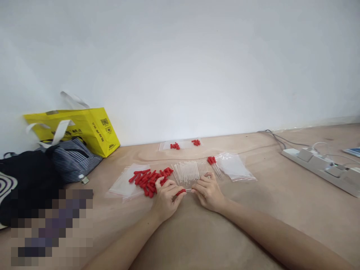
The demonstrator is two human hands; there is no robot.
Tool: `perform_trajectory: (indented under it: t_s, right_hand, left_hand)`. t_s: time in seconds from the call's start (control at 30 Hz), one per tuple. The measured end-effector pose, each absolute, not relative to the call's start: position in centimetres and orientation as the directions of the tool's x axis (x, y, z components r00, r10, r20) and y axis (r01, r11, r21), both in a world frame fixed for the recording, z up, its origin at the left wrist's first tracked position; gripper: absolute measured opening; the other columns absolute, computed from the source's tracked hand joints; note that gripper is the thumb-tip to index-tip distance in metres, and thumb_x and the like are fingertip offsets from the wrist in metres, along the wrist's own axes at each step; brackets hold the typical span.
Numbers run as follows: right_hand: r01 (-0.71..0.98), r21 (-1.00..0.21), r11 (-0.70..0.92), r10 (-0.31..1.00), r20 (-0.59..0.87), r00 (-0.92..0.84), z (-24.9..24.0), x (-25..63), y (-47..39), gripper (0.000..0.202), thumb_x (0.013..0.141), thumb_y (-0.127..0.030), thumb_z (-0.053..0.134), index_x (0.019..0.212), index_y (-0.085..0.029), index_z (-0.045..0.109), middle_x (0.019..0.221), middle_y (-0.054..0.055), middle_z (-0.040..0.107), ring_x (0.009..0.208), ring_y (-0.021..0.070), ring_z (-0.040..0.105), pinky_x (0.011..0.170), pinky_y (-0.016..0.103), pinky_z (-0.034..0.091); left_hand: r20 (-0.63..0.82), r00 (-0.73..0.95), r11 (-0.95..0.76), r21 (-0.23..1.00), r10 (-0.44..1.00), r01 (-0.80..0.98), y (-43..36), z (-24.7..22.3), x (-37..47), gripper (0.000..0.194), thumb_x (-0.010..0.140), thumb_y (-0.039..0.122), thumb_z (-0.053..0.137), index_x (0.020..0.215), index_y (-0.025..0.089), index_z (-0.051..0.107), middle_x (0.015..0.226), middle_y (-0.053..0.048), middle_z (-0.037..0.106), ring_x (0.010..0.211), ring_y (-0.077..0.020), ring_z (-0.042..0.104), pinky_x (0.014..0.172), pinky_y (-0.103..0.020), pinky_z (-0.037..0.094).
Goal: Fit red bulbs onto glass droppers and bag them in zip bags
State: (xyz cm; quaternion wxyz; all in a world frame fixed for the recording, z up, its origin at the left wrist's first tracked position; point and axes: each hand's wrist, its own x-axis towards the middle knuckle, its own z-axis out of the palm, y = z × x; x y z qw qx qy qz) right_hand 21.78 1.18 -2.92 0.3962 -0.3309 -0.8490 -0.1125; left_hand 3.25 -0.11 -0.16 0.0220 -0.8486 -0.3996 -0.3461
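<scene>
My left hand (165, 197) pinches a red rubber cap (181, 192) at its fingertips. My right hand (208, 191) holds a thin clear tube (188, 190) whose end meets that cap between the two hands. Just beyond the left hand lies a pile of several red caps (149, 178) partly on a clear plastic bag (123, 185). A row of several clear tubes (189, 170) lies beyond both hands. A few tubes with red caps on them (213, 165) lie to the right of the row.
Another clear bag (234, 167) lies right of the capped tubes, and a bag with a few red caps (182, 144) sits near the wall. A yellow tote (84, 127) and dark bags (33, 176) stand at left. A white power strip (320, 165) with cables lies at right.
</scene>
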Motion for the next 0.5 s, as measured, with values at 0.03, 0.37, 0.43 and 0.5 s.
perform_trajectory:
  t_s: [0.03, 0.37, 0.43, 0.5]
  right_hand:
    - [0.651, -0.069, 0.756, 0.472, 0.746, -0.47, -2.9, 21.7, 1.2, 0.024, 0.084, -0.02, 0.04, 0.068, -0.016, 0.058, 0.059, 0.001, 0.056, 0.062, 0.0115, 0.042, 0.073, 0.032, 0.022]
    - [0.77, -0.071, 0.634, 0.625, 0.633, -0.457, -1.9, 23.7, 2.5, 0.018, 0.083, -0.027, 0.047, 0.075, -0.021, 0.063, 0.071, 0.001, 0.061, 0.073, 0.0146, 0.046, 0.07, 0.031, 0.02]
    - [0.891, -0.152, 0.428, 0.74, 0.625, -0.249, -1.9, 24.7, 3.3, 0.022, 0.083, -0.029, 0.045, 0.075, -0.021, 0.064, 0.072, 0.003, 0.062, 0.076, 0.0167, 0.048, 0.069, 0.031, 0.02]
    - [0.954, -0.233, 0.187, 0.822, 0.57, -0.022, -2.0, 25.7, 4.2, 0.025, 0.083, -0.031, 0.043, 0.077, -0.021, 0.064, 0.073, 0.004, 0.063, 0.078, 0.0186, 0.049, 0.067, 0.031, 0.019]
  left_hand:
    - [0.601, 0.443, -0.679, 0.239, 0.665, 0.694, -0.1, -0.2, 3.3, 0.013, 0.078, 0.025, 0.052, 0.068, 0.022, 0.06, 0.06, 0.005, 0.062, 0.067, -0.0134, 0.054, 0.091, -0.044, 0.015]
    - [0.507, 0.467, -0.611, 0.157, 0.724, 0.776, 1.0, -0.5, 2.0, 0.028, 0.076, 0.04, 0.054, 0.101, 0.028, 0.056, 0.094, -0.002, 0.064, 0.093, -0.0214, 0.051, 0.09, -0.046, 0.016]
    - [0.539, 0.389, -0.528, 0.124, 0.747, 0.84, 1.4, -0.5, 1.3, 0.041, 0.071, 0.043, 0.058, 0.107, 0.025, 0.052, 0.101, -0.005, 0.061, 0.097, -0.0247, 0.049, 0.089, -0.047, 0.019]
    - [0.563, 0.311, -0.441, 0.106, 0.765, 0.891, 1.7, -0.6, 0.9, 0.038, 0.07, 0.042, 0.058, 0.104, 0.023, 0.053, 0.101, -0.006, 0.061, 0.097, -0.0258, 0.048, 0.087, -0.046, 0.021]
